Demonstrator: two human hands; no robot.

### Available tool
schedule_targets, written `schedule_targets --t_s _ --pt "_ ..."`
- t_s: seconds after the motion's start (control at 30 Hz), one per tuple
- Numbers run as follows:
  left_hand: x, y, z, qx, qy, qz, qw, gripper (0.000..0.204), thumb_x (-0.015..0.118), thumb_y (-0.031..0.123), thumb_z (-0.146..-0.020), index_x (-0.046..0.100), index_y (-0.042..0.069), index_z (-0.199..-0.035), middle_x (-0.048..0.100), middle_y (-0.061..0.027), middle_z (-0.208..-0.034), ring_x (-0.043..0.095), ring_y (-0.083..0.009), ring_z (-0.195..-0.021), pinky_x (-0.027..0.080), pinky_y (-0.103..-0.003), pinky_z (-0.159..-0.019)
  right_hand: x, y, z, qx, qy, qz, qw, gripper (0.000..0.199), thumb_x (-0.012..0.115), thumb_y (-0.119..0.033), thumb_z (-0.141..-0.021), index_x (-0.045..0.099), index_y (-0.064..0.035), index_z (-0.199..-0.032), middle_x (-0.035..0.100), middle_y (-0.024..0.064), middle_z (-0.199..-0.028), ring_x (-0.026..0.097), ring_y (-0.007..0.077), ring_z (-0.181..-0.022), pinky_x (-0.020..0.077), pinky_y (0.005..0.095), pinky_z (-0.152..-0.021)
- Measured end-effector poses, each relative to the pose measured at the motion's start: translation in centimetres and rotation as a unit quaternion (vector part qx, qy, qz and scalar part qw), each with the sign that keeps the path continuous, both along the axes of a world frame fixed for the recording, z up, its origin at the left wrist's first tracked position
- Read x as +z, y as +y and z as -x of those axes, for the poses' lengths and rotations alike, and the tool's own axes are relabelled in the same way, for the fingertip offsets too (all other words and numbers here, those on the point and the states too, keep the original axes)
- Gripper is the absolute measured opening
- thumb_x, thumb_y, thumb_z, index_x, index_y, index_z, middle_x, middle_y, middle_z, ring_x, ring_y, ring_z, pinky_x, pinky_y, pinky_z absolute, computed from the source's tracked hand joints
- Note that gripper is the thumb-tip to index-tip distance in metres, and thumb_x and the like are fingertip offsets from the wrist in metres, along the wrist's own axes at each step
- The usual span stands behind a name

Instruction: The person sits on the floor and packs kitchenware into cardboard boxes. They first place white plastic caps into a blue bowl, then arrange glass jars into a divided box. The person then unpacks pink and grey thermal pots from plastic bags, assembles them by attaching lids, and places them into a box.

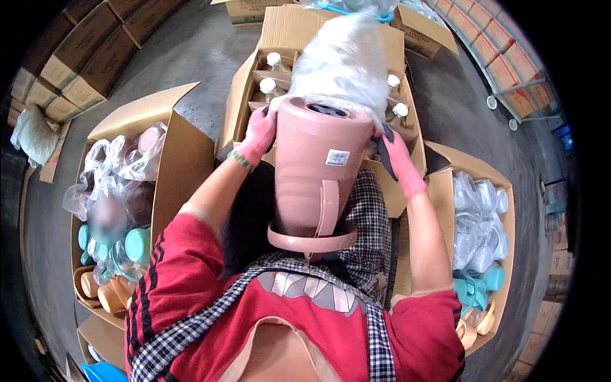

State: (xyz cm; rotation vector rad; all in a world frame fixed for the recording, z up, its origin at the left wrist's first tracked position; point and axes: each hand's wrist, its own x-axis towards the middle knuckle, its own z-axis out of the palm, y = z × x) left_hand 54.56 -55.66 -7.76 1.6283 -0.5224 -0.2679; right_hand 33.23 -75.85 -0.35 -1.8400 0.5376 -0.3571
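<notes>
A dusty-pink plastic pitcher (305, 172) stands in front of my lap, with its handle (328, 210) and a broad ring (312, 242) at the end nearest me. A white label (338, 158) is stuck on its side. At its far end a clear plastic bag (344, 57) billows upward over the box behind. My left hand (259, 135), in a pink glove with dark fingertips, is closed on the bag's edge beside the pitcher. On the other side my right hand (400, 159), gloved alike, grips the bag's edge; its fingertips are partly hidden.
Ahead, an open divided carton (280, 28) holds several white-capped clear bottles (268, 86). An open carton (181, 159) at left has bagged pink, teal and orange jugs; another carton (439, 184) at right holds similar wares. Stacked boxes (83, 44) line the far left.
</notes>
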Motion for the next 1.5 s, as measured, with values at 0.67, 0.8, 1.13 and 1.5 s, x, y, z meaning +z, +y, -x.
schedule_targets --t_s 0.67,0.8,1.13,1.5 --pt "5.1 14.9 15.8 -0.515 -0.257 -0.145 0.805 0.017 0.062 0.016 -0.057 0.054 0.001 -0.054 0.055 -0.0162 -0.078 0.052 -0.0325 -0.075 0.040 -0.041 -0.080 1.5 11.7 3.6 0.395 -0.131 0.683 0.600 0.014 0.049 -0.018 -0.069 0.056 -0.0137 -0.080 0.051 0.0040 -0.094 0.045 0.0234 -0.099 0.0354 0.0411 -0.087" --pt "6.4 15.9 18.4 -0.314 -0.206 -0.118 0.919 0.015 0.060 0.011 -0.065 0.054 -0.002 -0.071 0.057 -0.0159 -0.085 0.054 -0.0290 -0.080 0.042 -0.039 -0.078 0.6 10.3 3.2 0.400 -0.084 0.752 0.517 0.011 0.051 -0.022 -0.068 0.058 -0.0142 -0.071 0.055 0.0043 -0.083 0.046 0.0250 -0.096 0.0376 0.0437 -0.083" --pt "1.3 16.5 14.1 -0.185 0.196 0.025 0.963 0.049 0.050 0.021 -0.082 0.035 -0.001 -0.123 0.044 -0.0146 -0.119 0.047 -0.0250 -0.105 0.038 -0.038 -0.090 9.1 3.2 8.9 -0.088 -0.119 0.260 0.954 0.030 0.064 -0.019 -0.062 0.058 -0.0042 -0.087 0.060 0.0154 -0.076 0.058 0.0292 -0.073 0.0452 0.0361 -0.067" --pt "-0.6 13.2 5.6 -0.140 0.057 0.161 0.975 0.103 0.062 0.064 -0.057 0.025 -0.002 -0.127 0.038 -0.0132 -0.124 0.037 -0.0281 -0.112 0.029 -0.041 -0.095 4.9 9.0 11.5 -0.045 -0.249 0.030 0.967 0.048 0.072 -0.029 -0.060 0.057 0.0021 -0.093 0.059 0.0178 -0.096 0.055 0.0214 -0.093 0.0426 0.0331 -0.081"
